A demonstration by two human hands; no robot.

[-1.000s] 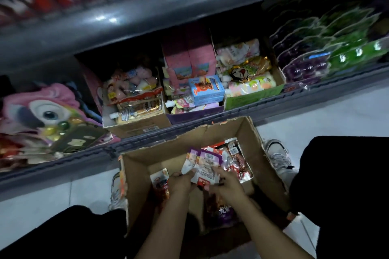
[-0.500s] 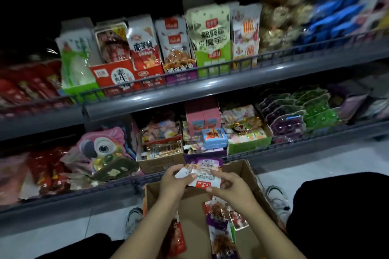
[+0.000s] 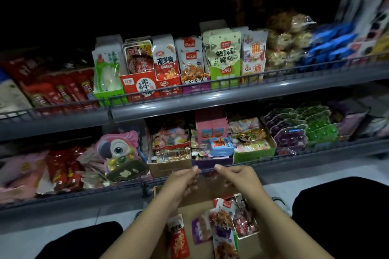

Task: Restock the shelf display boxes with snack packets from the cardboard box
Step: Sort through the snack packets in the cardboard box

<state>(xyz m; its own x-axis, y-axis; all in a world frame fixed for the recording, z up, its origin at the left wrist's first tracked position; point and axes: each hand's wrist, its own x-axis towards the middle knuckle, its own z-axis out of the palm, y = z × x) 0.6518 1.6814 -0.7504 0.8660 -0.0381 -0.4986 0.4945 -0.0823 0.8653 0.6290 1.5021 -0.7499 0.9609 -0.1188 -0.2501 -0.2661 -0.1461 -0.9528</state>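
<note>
Packets gone from our hands since 0.5 s ago: left hand (image 3: 182,182) and right hand (image 3: 235,177) loosely curled, holding nothing visible. More packets (image 3: 223,223) wait in cardboard box (image 3: 197,208).

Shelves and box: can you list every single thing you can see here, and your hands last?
Upper shelf: one, grey, across the middle.
Display boxes: a row, red, green and purple, on the upper shelf.
Lower shelf: one, grey, below.
Parrot pack: one, pink, lower shelf left.
Grape packs: several, purple and green, lower shelf right.
Cardboard box: one, brown, on the floor.
Snack packets: several, red and purple, inside the cardboard box.
Hands: left, right, above the cardboard box; any grip is unclear.
</note>
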